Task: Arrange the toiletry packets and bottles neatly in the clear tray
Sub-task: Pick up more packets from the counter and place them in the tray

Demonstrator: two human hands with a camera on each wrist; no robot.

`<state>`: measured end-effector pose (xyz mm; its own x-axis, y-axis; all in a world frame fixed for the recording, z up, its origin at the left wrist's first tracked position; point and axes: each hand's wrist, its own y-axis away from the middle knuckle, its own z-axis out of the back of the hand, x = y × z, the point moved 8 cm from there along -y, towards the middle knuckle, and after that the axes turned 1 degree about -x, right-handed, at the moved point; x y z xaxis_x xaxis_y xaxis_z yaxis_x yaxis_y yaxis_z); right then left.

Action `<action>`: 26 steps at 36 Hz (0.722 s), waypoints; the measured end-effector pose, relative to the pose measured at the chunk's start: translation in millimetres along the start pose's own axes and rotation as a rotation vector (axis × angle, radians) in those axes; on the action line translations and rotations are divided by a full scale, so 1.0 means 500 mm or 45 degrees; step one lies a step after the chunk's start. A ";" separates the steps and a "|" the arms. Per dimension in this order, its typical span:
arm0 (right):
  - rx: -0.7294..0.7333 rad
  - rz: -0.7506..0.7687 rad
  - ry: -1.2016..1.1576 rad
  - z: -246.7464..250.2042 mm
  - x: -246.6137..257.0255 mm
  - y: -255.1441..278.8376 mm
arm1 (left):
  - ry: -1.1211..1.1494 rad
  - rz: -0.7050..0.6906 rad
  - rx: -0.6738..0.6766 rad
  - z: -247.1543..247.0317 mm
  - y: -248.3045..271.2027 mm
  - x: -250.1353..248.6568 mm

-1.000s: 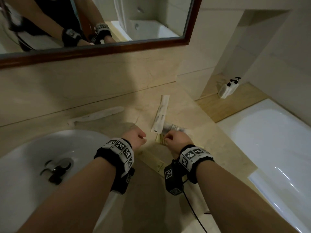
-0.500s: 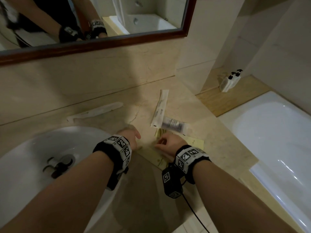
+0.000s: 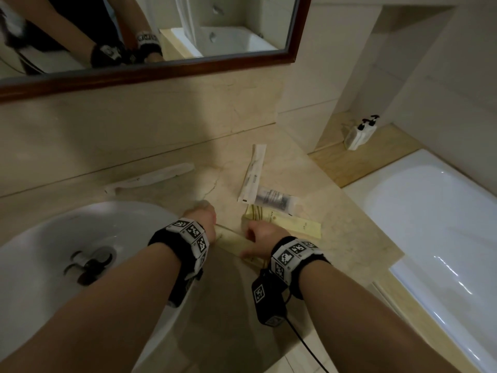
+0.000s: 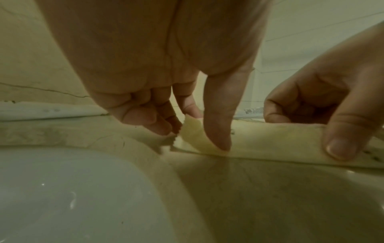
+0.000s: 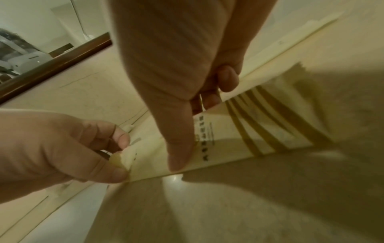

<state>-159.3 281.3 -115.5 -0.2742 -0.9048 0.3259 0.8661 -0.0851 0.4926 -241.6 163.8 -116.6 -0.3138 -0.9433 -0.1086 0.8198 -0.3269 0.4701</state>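
Note:
A flat yellow packet (image 3: 231, 241) lies on the marble counter beside the sink. My left hand (image 4: 197, 131) pinches its left end between thumb and forefinger, curling the corner up. My right hand (image 5: 199, 125) grips the same yellow packet (image 5: 228, 139) further along, thumb on the near edge and fingers curled over the far edge. Beyond my hands lie a second yellow packet (image 3: 293, 224), a small grey tube packet (image 3: 274, 199) and a long white packet (image 3: 254, 173). No clear tray shows in any view.
The white sink (image 3: 40, 265) sits at the left, close to my left wrist. Another long white packet (image 3: 150, 177) lies by the back wall. Two pump bottles (image 3: 360, 133) stand on the ledge beside the bathtub (image 3: 430, 224) on the right. A mirror (image 3: 134, 28) hangs above.
Both hands have drawn back from the pile of packets to the near yellow packet. They now hold it at its two ends, and its left corner is lifted.

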 end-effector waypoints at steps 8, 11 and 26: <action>0.040 0.022 -0.040 0.002 0.008 0.001 | 0.212 -0.041 -0.019 0.005 0.020 0.014; 0.013 -0.002 -0.084 0.014 0.011 0.000 | 0.319 -0.104 -0.033 0.016 0.025 0.019; -0.141 0.035 -0.167 0.053 0.134 -0.011 | 1.033 0.095 -0.009 0.065 0.094 0.174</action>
<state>-193.4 232.1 -74.9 -0.2954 -0.8459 0.4440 0.9129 -0.1129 0.3923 -245.8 68.0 -75.5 0.1839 -0.7105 -0.6793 0.8288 -0.2594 0.4958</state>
